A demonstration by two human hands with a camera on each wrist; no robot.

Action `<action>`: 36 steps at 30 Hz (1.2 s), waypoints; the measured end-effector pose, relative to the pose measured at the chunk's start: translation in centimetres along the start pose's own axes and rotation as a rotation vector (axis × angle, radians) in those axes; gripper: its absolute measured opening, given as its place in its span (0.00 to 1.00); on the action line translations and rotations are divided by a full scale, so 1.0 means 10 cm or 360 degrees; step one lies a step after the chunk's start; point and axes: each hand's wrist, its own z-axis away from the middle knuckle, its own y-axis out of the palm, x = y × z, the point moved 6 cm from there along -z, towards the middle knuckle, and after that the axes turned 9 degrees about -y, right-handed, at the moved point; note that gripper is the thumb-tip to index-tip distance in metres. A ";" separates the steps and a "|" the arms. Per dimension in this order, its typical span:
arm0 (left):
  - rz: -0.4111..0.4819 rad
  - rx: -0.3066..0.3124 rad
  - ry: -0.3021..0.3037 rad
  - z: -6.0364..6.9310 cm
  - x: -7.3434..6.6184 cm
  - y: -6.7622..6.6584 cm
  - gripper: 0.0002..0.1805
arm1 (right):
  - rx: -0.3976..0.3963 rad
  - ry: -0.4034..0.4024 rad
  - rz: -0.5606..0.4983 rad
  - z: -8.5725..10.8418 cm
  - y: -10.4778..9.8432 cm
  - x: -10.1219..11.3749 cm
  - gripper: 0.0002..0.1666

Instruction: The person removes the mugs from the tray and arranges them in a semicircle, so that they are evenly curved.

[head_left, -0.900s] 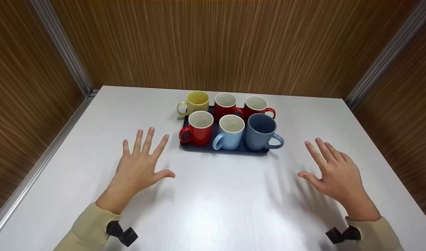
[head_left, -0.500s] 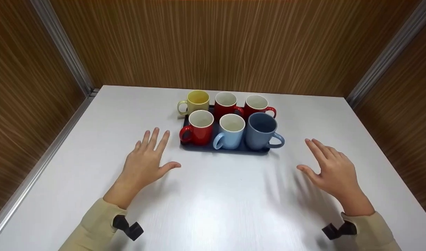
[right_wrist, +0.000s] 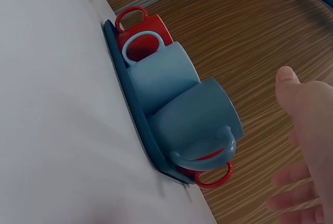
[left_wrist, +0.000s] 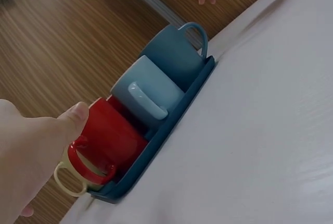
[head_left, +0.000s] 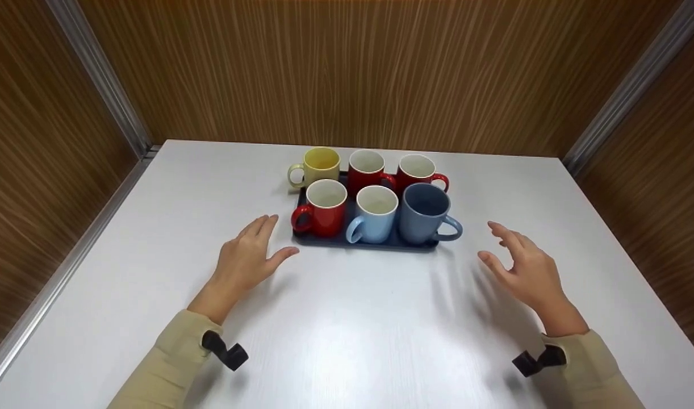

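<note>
A dark blue tray [head_left: 370,245] carries several upright mugs in two rows. Its front row has a red mug [head_left: 328,218], a light blue mug [head_left: 375,226] and a larger grey-blue mug [head_left: 423,221]. Behind them stand a yellow mug [head_left: 322,170] and two red mugs, one in the middle [head_left: 365,180] and one at the right [head_left: 410,180]. My left hand [head_left: 243,255] hovers left of the tray, nearest the front red mug, fingers extended and thumb apart. To the right of the grey-blue mug, my right hand [head_left: 526,272] hovers with fingers slightly bent. Both hands hold nothing.
The tray stands toward the back of a white table [head_left: 347,329]. Wood-grain panels [head_left: 347,74] rise behind the table and on both sides, with metal strips in the corners. Several mug handles stick out past the tray's edge.
Both hands have moved forward and inward toward the tray. The left fingers have drawn together, and the right fingers have bent a little. The mugs and tray stay in place.
</note>
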 end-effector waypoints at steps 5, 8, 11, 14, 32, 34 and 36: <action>0.0159 0.0033 -0.0070 -0.04 0.06 0.13 0.38 | 0.0108 0.0218 -0.0183 -0.02 0.11 -0.06 0.29; 0.0246 0.0055 -0.0140 -0.08 0.10 0.20 0.37 | 0.0167 0.0324 -0.0336 -0.03 0.19 -0.10 0.29; 0.0312 0.0104 -0.0221 -0.12 0.14 0.27 0.37 | 0.0223 0.0425 -0.0489 -0.04 0.26 -0.14 0.28; 0.0382 0.0195 -0.0298 -0.16 0.19 0.35 0.38 | 0.0271 0.0531 -0.0620 -0.05 0.34 -0.19 0.28; 0.0512 0.0525 -0.0381 -0.40 0.38 0.79 0.45 | 0.0380 0.0952 -0.1385 -0.07 0.71 -0.26 0.33; 0.0509 0.0517 -0.0363 -0.41 0.39 0.81 0.45 | 0.0382 0.0977 -0.1419 -0.08 0.73 -0.26 0.33; 0.0495 0.0500 -0.0334 -0.42 0.39 0.84 0.45 | 0.0379 0.1003 -0.1459 -0.08 0.75 -0.26 0.33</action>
